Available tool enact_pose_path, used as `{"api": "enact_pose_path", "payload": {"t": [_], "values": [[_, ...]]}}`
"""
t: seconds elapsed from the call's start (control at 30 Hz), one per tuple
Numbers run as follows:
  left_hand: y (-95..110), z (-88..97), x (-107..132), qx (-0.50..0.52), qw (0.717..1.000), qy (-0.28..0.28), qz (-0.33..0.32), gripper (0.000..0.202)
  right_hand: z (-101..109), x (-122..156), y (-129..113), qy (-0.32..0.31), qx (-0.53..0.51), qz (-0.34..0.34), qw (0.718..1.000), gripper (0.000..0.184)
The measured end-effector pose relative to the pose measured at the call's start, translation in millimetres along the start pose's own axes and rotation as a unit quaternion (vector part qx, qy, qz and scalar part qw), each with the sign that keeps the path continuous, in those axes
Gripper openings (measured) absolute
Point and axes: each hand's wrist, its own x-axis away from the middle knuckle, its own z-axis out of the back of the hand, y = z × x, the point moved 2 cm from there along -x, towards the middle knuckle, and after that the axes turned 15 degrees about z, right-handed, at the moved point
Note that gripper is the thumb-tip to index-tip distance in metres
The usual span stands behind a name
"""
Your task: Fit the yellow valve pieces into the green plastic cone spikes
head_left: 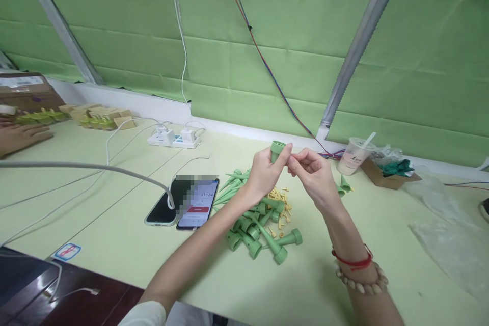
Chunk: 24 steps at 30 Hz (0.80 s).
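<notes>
My left hand point(265, 170) is raised above the table, its fingers closed round a green plastic cone piece point(277, 150) with the wide round end up. My right hand point(311, 173) is right beside it, fingertips pinched together at the cone's rim; what they pinch is too small to make out. Below both hands lies a pile of green cone pieces point(257, 224) and a scatter of small yellow plugs point(281, 201) on the pale green table point(114, 214). My right wrist wears a red string and a bead bracelet.
Two phones point(183, 202) lie left of the pile, with cables across the table. A white power strip point(173, 138) sits by the wall. A plastic cup point(354, 155), a small cardboard box point(385, 173) and clear plastic bags stand right. Another person's hand point(21, 135) rests far left.
</notes>
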Motion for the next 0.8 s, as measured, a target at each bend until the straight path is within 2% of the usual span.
{"api": "enact_pose_path", "payload": {"t": [0.27,0.47,0.53,0.63,0.7,0.8], "values": [[-17.3,-2.0,-11.8,-0.019,0.998,0.016,0.056,0.055,-1.3,0.5,9.9,0.008,0.039,0.007,0.999,0.018],[-18.4,-8.4,-13.9,0.023,0.996,-0.023,0.086,0.057,-2.6,0.9,11.4,0.024,0.099,0.031,0.994,0.019],[-19.1,-10.6,-10.8,0.013,0.997,-0.002,0.082,0.055,-1.7,1.0,10.6,0.043,0.155,0.042,0.986,0.02],[-23.2,-13.8,-4.3,-0.034,0.996,0.062,0.05,0.051,-2.0,1.8,9.2,0.047,0.243,0.068,0.966,0.028],[-26.4,-16.6,-0.2,-0.063,0.994,0.085,0.026,0.049,-4.1,3.3,9.5,0.048,0.26,0.077,0.961,0.036],[-27.1,-20.7,4.1,-0.053,0.997,0.059,0.017,0.052,-5.8,6.1,10.7,0.087,0.275,0.106,0.952,0.041]]}}
